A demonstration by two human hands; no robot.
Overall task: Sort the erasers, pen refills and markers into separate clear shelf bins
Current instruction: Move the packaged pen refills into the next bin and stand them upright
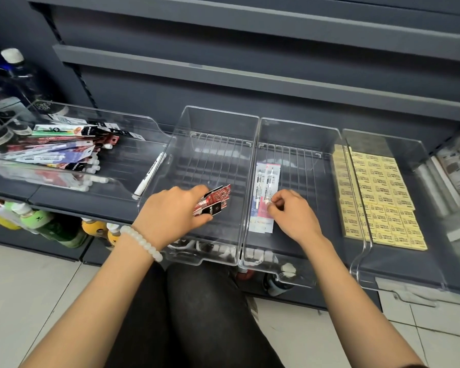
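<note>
Bins (213, 120): four; markers (263, 192): two.

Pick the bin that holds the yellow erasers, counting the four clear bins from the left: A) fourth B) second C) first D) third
A: the yellow erasers lie in tidy rows in the rightmost clear bin, to the right of both hands.

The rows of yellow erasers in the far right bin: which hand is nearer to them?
Right. The right hand pinches a marker pack one bin to the left of the yellow erasers; the left hand holds red refill packs two bins away.
</note>
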